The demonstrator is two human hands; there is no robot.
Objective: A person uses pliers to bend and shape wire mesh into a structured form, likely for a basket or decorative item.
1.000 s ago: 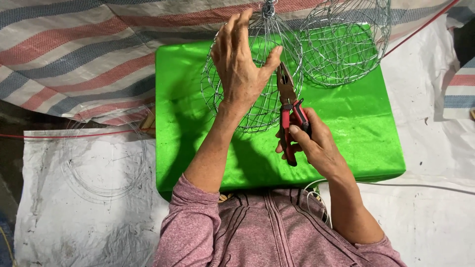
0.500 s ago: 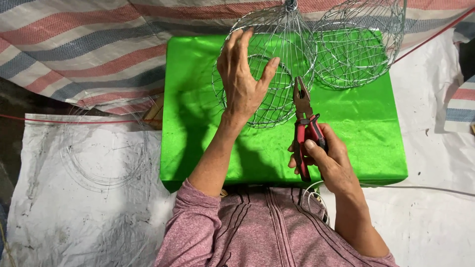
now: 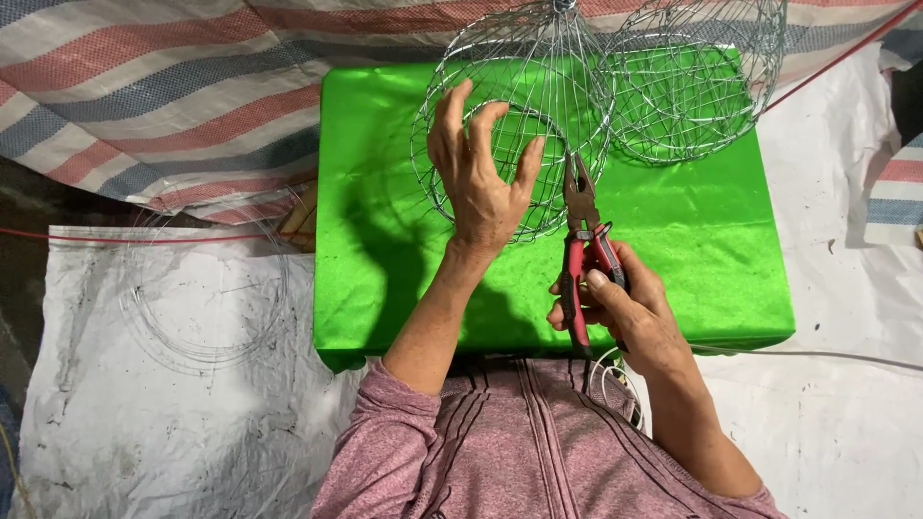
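Note:
My left hand rests with fingers spread on a round wire cage that lies on a bright green cloth-covered block. My right hand grips red-handled pliers, whose jaws point up at the lower right edge of that cage. A second wire cage sits to the right, touching the first one at the top.
A striped red, blue and white tarp lies behind and to the left. White plastic sheeting covers the ground, with loose wire coils on it at left. A thin red cord crosses the left side.
My left hand has stayed on the wire cage, its fingers spreading a little. My right hand with the pliers has shifted slightly right, jaws still at the cage's edge.

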